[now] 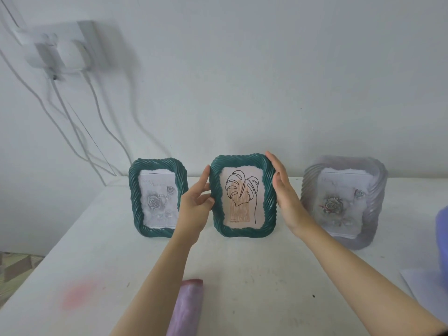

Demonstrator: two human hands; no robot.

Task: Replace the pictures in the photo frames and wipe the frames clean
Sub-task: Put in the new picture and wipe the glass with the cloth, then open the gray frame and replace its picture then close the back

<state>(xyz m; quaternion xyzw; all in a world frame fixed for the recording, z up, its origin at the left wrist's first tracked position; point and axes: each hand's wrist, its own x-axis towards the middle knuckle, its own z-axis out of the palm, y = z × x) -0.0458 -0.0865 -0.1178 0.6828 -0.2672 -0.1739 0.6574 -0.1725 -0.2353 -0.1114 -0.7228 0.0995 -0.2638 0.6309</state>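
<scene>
1. Nearest the onlooker, at 6 o'clock on the counter [242,275], lies a mauve roll [188,309]; whether it is the wiping cloth cannot be told. A pink smear [77,293] marks the surface at 8 o'clock, and a paper sheet [417,284] lies at 4 o'clock.
2. Left hand [194,202]: released, with the fingers barely bent and the tips resting on the left rim of the middle frame [242,195].
3. Right hand [283,195]: flat, with straight fingers laid along the frame's right rim up to the top corner. Neither hand is clenched. Judged purpose: the two palms bracket the frame to square it upright on the counter.
4. The middle frame is green and rope-moulded, and stands at the counter's centre. It holds a line drawing of a leaf, judged to be the replacement picture. Small print at the lower left of the picture is too small to read.
5. At 9 o'clock of the middle frame, a matching green frame [157,197] shows a pale rose insert with faint lettering that is illegible. At 3 o'clock, a lilac frame [344,202] shows a similar rose insert, equally unreadable. Both are judged not yet changed.
6. Furthest, at 10 o'clock on the wall, a socket block [65,47] has cables [72,122] hanging behind the counter.
</scene>
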